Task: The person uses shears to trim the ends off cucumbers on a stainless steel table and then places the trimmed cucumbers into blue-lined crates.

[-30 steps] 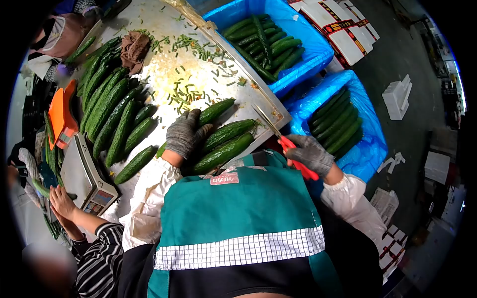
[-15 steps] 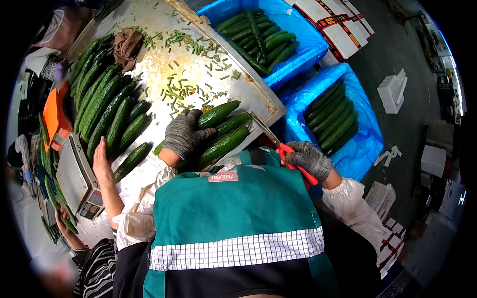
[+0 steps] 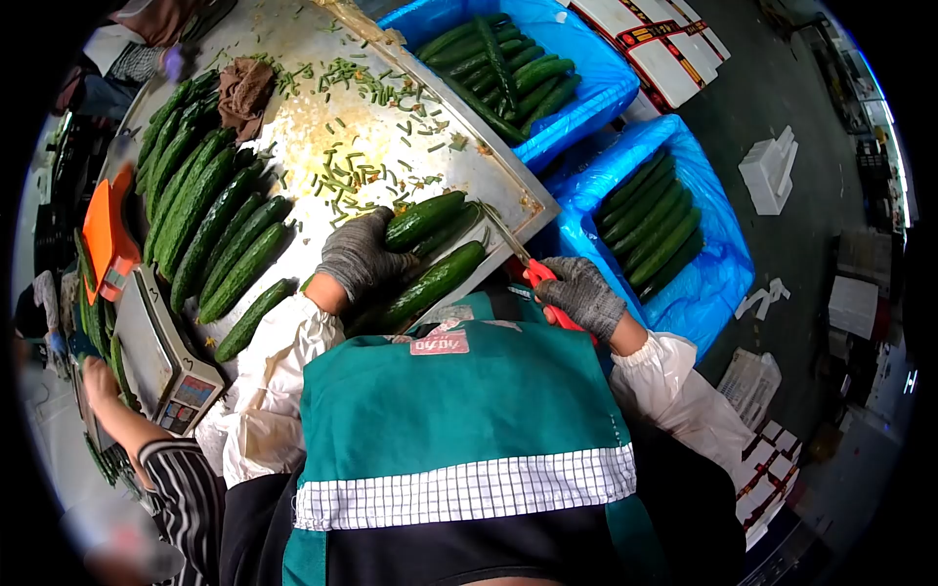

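Observation:
My left hand (image 3: 359,256), in a grey knit glove, is closed around the near ends of dark green cucumbers (image 3: 426,221) at the table's edge. Another cucumber (image 3: 435,285) lies just below its thumb. My right hand (image 3: 584,296), gloved in the same grey, grips scissors (image 3: 543,281) by their red handles. The blades point up and left, with their tips close to the far ends of the cucumbers. Whether the blades touch one, I cannot tell. Under my left glove, the rest of the cucumbers is hidden.
Small green stem pieces (image 3: 342,176) litter the metal table (image 3: 293,127). A row of cucumbers (image 3: 200,200), a brown cloth (image 3: 246,96) and a scale (image 3: 161,337) are to the left. Blue-lined boxes (image 3: 728,259) hold cucumbers at right. A co-worker's hand (image 3: 98,383) is by the scale.
The co-worker's hand has left the cucumber row, where cucumbers now lie closer together. My right hand and the scissors have shifted slightly left and up. My left hand has hardly moved.

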`<control>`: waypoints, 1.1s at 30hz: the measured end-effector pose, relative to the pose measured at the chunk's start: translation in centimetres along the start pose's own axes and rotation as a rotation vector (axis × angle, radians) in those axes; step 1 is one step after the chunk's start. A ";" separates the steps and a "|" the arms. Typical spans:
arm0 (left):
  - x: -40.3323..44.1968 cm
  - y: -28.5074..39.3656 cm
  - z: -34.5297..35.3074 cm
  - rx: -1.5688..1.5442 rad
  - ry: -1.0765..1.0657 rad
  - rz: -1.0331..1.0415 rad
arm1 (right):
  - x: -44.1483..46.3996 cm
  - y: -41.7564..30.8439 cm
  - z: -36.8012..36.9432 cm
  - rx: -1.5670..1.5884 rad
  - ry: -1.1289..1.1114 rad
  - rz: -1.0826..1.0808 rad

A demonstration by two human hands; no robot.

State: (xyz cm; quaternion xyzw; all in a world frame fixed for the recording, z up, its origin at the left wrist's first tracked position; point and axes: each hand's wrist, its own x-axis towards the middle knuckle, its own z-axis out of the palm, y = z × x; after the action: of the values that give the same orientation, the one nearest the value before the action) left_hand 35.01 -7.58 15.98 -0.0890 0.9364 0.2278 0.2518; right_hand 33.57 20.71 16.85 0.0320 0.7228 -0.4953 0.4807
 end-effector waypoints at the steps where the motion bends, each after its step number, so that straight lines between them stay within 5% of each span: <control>1: 0.1 0.0 -0.1 -0.033 -0.034 -0.011 | 0.3 -0.1 0.2 0.022 0.015 -0.011; 13: 2.0 -3.4 1.4 -0.416 0.110 -0.081 | 0.6 0.6 -1.7 0.100 0.094 -0.233; 17: 2.2 -4.7 1.3 -0.393 0.165 -0.053 | -0.6 0.7 -2.6 0.170 0.083 -0.193; 24: 1.2 -3.0 0.1 -0.111 0.217 -0.034 | -2.8 1.4 -3.2 -0.155 -0.049 -0.100; 27: 0.3 -2.0 0.8 0.016 0.335 0.019 | -2.9 1.5 -3.3 -0.202 -0.103 -0.110; 30: -0.8 -0.9 1.5 0.223 0.671 0.285 | -2.9 0.5 -3.2 -0.231 -0.113 -0.051; 33: -2.0 0.0 2.4 0.184 0.567 0.478 | -2.5 -0.1 -3.2 -0.316 -0.141 0.039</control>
State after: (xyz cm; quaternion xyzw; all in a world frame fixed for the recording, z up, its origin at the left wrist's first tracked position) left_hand 37.70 -6.39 15.15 0.0955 0.9797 0.1616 -0.0706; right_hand 32.73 24.13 18.84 -0.0647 0.7555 -0.3670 0.5388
